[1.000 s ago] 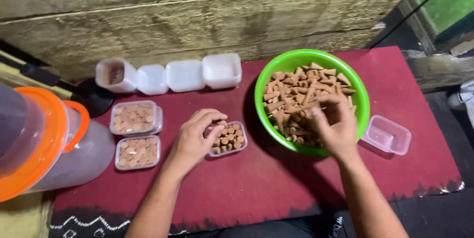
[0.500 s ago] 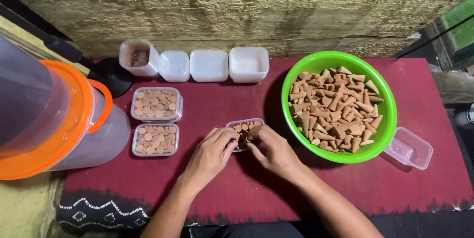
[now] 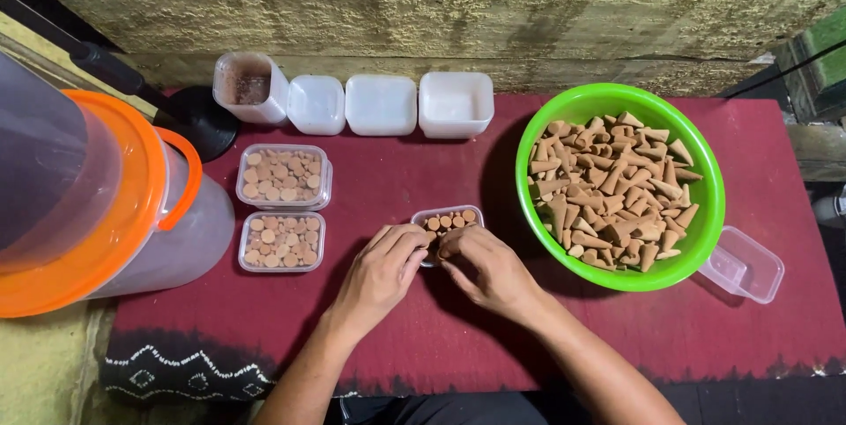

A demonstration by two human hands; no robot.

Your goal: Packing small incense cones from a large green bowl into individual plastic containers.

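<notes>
the small clear rectangular plastic tub (image 3: 449,220) sat on the dark red cloth (image 3: 388,187), just left of the round green plastic bowl (image 3: 709,205), and held brown cones standing base-up. the left hand (image 3: 381,271) and right hand (image 3: 489,271) both touched its near edge, fingers curled narrow over it; what they pinched could not be told. the bowl held a loose heap of brown cones. two filled clear tubs (image 3: 283,209) lay further left. four empty white tubs (image 3: 379,105) lined the wall. an orange-lidded bucket (image 3: 97,205) was cut off at the left.
</notes>
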